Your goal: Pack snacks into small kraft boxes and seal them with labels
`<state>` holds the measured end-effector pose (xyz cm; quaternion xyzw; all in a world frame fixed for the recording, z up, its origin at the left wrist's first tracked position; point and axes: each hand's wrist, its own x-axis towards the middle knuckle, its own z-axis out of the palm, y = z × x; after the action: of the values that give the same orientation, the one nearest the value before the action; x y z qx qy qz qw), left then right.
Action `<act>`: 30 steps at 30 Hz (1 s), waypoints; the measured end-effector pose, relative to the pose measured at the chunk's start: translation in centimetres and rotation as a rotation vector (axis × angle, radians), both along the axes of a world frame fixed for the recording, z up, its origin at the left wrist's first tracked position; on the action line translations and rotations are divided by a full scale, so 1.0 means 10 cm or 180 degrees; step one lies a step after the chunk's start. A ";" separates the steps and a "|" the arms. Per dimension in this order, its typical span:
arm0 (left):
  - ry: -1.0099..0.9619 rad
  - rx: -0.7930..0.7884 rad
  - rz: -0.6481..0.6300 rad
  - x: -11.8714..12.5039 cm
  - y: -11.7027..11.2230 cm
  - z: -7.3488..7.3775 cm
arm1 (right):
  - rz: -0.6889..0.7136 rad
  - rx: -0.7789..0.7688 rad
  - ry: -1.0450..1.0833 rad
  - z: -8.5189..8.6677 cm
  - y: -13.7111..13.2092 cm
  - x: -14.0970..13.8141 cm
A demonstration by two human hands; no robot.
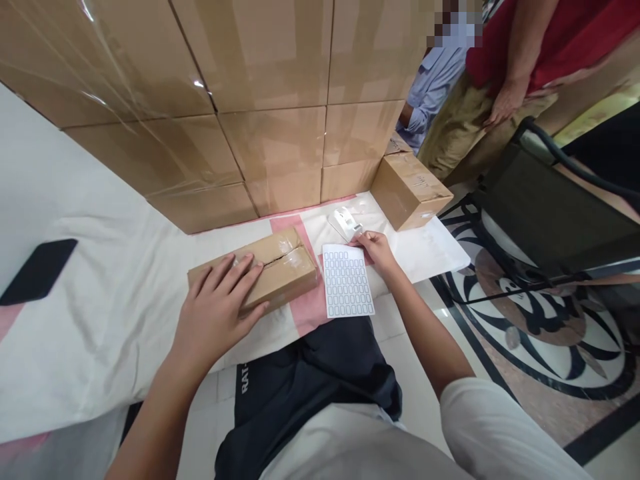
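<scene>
A taped cardboard box (270,267) lies on the cloth-covered surface, with a torn slit along its top seam. My left hand (220,300) rests on its left part, fingers spread over the top and thumb toward the near side. To the right of the box, a white sheet of small outlined labels (347,283) reaches past the cloth's near edge. Fingers of my right hand (376,252) are pinched together at the sheet's upper right corner, beside a small white object (345,223) with a grey end. What exactly they pinch is hidden.
Stacked, plastic-wrapped cartons (275,147) rise behind the box. Another carton (413,190) stands at the surface's far right corner. A black phone (40,270) lies on the left. Two people (505,93) are beyond the cartons, near a dark chair (565,207).
</scene>
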<state>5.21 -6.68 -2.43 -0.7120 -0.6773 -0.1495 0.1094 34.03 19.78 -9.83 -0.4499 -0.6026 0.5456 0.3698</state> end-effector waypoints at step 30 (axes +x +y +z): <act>-0.0180 0.0126 0.0118 0.02 -0.07 0.02 | 0.1032 -0.0804 -0.0521 1.24 -0.95 -1.22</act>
<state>5.41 -7.41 -2.26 -0.6924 -0.6902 -0.1809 0.1070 21.81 10.27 2.61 -0.4326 -0.6219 0.6308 0.1677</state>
